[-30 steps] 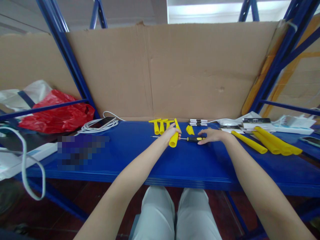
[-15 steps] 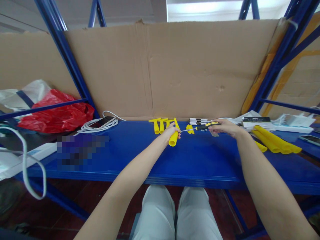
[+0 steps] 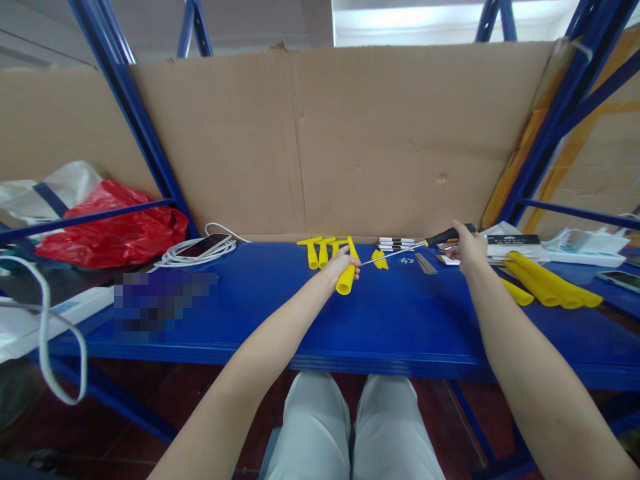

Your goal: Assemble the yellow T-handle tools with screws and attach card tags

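Observation:
My left hand (image 3: 341, 267) is closed around a yellow T-shaped plastic handle (image 3: 345, 281), its hollow round end facing me. In my right hand (image 3: 469, 248) is a screwdriver (image 3: 441, 237) with a black handle. Its long shaft slants down left, and the end reaches the fingers of my left hand; exact contact there is unclear. Several matching T-shaped handles (image 3: 313, 255) lie behind my left hand. Below the shaft are small yellow pieces (image 3: 379, 260), tiny screws (image 3: 407, 261) and thin metal blades (image 3: 426, 265).
Small black-and-white packs (image 3: 396, 244) sit against the cardboard wall (image 3: 400, 133). Several yellow tubes (image 3: 545, 280) lie at right beside a power strip (image 3: 585, 253) and a phone (image 3: 620, 280). At left are a coiled white cable (image 3: 200, 252) and a red bag (image 3: 120, 223).
My right hand has moved right and slightly back with the screwdriver, so more shaft shows. The metal blades and screws are now uncovered. My left hand has hardly moved.

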`<state>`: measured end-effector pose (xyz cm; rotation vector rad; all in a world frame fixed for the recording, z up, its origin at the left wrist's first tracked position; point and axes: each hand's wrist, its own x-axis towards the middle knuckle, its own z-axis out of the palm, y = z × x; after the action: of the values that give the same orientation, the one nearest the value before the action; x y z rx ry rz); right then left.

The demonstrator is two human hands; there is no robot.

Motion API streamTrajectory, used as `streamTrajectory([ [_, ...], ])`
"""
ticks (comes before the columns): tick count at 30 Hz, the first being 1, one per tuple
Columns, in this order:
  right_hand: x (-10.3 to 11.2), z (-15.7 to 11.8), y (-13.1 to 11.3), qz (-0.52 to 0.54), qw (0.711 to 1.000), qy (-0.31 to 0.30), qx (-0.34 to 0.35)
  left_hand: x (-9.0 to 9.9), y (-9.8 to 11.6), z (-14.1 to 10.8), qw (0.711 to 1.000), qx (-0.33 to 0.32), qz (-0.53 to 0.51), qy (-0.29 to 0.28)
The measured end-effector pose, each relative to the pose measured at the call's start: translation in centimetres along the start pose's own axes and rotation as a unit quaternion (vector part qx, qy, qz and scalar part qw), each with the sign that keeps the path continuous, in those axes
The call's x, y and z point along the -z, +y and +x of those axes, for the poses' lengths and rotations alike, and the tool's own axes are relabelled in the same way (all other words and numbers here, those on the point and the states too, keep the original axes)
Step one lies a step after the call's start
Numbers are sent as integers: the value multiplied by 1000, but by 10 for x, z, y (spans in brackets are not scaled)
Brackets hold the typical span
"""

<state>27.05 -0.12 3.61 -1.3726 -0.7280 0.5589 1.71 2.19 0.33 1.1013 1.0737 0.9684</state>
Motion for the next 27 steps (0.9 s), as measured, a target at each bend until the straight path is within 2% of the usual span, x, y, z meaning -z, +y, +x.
streamTrajectory([
  [5,3,3,-1,27,995,100,0,1,0,0,1000,2,7,-2],
  [9,5,6,-1,76,988,137,-11,1,0,-1,1000,3,0,-3],
  [27,1,6,-2,169,976,126,-53,0,4,-5,1000,14,11,-2],
])
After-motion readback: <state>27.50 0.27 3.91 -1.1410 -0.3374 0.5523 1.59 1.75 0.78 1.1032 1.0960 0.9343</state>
